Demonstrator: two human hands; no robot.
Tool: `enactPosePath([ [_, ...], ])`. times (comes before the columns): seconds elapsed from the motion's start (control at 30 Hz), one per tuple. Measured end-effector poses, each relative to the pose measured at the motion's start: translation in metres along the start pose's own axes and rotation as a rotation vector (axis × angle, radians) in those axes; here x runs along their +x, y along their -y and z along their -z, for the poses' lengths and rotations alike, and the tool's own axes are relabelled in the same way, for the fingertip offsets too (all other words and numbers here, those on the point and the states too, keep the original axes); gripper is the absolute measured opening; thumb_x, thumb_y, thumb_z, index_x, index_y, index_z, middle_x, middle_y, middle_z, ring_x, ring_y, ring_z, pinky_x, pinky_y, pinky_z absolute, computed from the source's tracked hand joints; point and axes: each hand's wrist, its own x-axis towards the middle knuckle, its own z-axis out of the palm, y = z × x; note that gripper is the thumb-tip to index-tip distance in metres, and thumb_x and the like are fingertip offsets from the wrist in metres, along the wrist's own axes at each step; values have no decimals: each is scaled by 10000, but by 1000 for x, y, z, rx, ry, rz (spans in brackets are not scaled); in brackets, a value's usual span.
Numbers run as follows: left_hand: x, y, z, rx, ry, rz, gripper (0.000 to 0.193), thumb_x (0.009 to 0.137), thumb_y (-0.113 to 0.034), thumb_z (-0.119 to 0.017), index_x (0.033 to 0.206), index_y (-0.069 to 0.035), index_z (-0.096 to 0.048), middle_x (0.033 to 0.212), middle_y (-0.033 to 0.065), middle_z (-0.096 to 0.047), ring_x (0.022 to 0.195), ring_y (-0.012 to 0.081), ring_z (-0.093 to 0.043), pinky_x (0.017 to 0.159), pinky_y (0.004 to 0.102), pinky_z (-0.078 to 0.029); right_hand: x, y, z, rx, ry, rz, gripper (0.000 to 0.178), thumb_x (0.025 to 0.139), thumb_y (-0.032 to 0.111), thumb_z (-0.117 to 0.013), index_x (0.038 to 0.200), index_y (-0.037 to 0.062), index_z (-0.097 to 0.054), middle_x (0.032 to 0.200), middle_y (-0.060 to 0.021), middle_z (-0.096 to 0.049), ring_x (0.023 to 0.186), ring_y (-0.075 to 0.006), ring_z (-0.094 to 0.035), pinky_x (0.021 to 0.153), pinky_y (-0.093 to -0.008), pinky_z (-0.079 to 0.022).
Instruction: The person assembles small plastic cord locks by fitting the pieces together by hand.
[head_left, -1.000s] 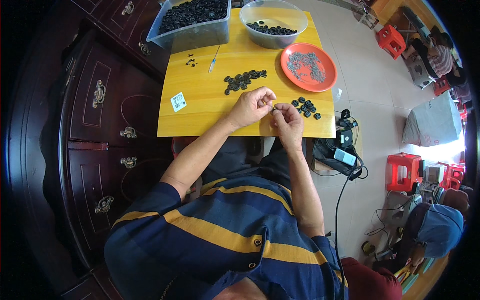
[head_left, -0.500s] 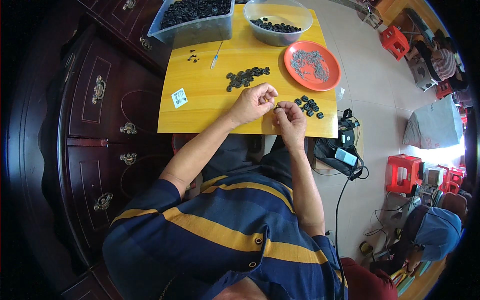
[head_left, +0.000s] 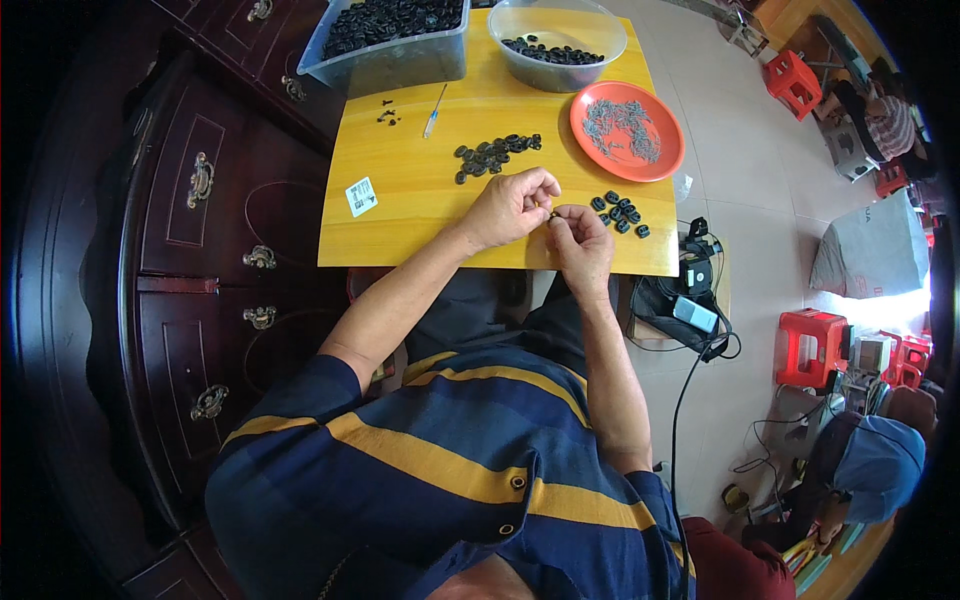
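Over the near edge of the yellow table (head_left: 400, 225), my two hands meet fingertip to fingertip. My left hand (head_left: 512, 208) is closed in a pinch; what lies between its fingers is too small to make out. My right hand (head_left: 581, 246) pinches a small dark piece, mostly hidden by the fingers. Just right of it is a group of black oval pieces (head_left: 622, 213) with slots. Beyond my left hand lies a looser pile of black oval pieces (head_left: 492, 156). An orange-red plate (head_left: 668, 165) of small thin metal parts stands farther right.
At the back are a clear bin (head_left: 400, 72) heaped with black pieces and a clear round bowl (head_left: 550, 78) partly filled with them. A small blue-handled screwdriver (head_left: 431, 123), dark scraps (head_left: 388, 116) and a white label (head_left: 361, 197) lie left. Dark drawers flank the table; a cabled bag (head_left: 665, 305) is right.
Both hands stay nearly in place at the table edge, with only slight finger movement. The whole view has shifted a little to the right.
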Motion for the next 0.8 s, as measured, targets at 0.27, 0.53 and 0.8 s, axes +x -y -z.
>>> enactPosePath([
  [0.27, 3, 4, -4, -74, -19, 5, 189, 778, 37, -601, 960, -12, -583, 730, 16, -628, 636, 63, -573, 609, 229, -487, 0, -3, -1, -90, -22, 34, 77, 872, 43, -643, 935, 0, -655, 753, 29, -636, 648, -21, -542, 599, -188, -451],
  [0.53, 10, 6, 4, -260, 77, 75, 290, 792, -3, -634, 1081, -4, -605, 772, 9, -626, 673, 48, -580, 633, 223, -489, 2, 2, 5, 87, 23, -12, 93, 900, 34, -628, 988, 6, -624, 823, 0, -643, 681, -51, -573, 621, -202, -481],
  [0.8, 47, 13, 40, 593, -237, -46, 266, 764, -124, -666, 1024, -85, -630, 874, 93, -663, 784, 290, -648, 696, 389, -523, 3, 7, 8, 258, -6, -51, 106, 920, 21, -599, 1025, 6, -589, 848, -32, -639, 698, -91, -581, 656, -233, -501],
])
